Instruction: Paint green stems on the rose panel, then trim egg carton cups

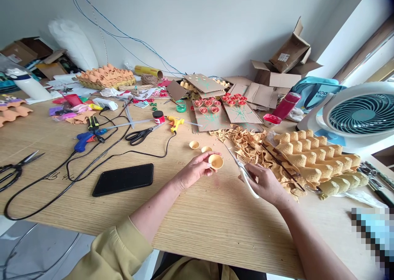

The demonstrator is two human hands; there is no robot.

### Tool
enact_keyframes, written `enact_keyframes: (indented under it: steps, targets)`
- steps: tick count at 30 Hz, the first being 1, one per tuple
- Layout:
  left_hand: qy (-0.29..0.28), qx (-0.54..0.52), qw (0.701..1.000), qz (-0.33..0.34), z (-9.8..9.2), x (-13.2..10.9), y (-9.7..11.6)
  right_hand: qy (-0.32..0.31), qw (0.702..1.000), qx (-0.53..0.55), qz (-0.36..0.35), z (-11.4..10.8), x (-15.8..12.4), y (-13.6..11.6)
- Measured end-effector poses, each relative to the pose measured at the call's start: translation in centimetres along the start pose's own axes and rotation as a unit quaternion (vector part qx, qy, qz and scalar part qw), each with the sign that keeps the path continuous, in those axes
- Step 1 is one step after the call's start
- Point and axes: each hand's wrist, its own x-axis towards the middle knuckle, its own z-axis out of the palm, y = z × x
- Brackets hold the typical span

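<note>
A small yellow egg-carton cup (pixel 216 161) is held between the thumb and fingers of my left hand (pixel 198 167), its opening facing up toward me. My right hand (pixel 264 181) grips white-handled scissors (pixel 246 180), whose blades point up and left, apart from the cup. Two more yellow cups, one (pixel 194 144) in full view and one (pixel 206 149) partly behind my left fingers, rest on the wooden table (pixel 197 214). Beyond my right hand lies a heap of torn yellow carton scraps (pixel 249 144).
Egg trays (pixel 310 157) and a fan (pixel 363 112) stand at the right. A phone (pixel 123 179), black scissors (pixel 143 135), a yellow glue gun (pixel 175 123), a blue glue gun (pixel 86 140) and cables lie left. Red paper flowers (pixel 209 103) sit on cardboard behind.
</note>
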Motion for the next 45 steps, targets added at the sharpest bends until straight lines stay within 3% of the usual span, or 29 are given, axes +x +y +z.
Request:
enact_keyframes:
  steps: [7,14,20,26,37,45]
  targets:
    - [-0.006,0.054,0.998,0.031,0.0,0.0,-0.2,-0.024,0.988,0.129,0.086,0.3,0.1,0.0]
    - [0.006,0.108,0.993,0.052,0.1,0.2,-0.6,-0.069,0.953,0.264,0.135,0.2,0.3,-0.6]
    - [0.050,0.219,0.966,0.127,-0.4,0.8,-1.6,-0.052,0.954,0.259,0.145,0.9,0.0,-0.3]
    - [0.065,0.312,0.938,0.136,-0.9,0.8,-1.9,-0.059,0.965,0.224,0.124,0.9,0.0,-0.5]
    - [0.073,0.177,0.980,0.048,0.7,0.0,-0.4,-0.062,0.976,0.184,0.101,0.7,0.0,-1.0]
    - [0.056,0.107,0.991,0.058,0.4,0.0,-0.8,-0.075,0.977,0.177,0.096,1.0,0.0,-1.1]
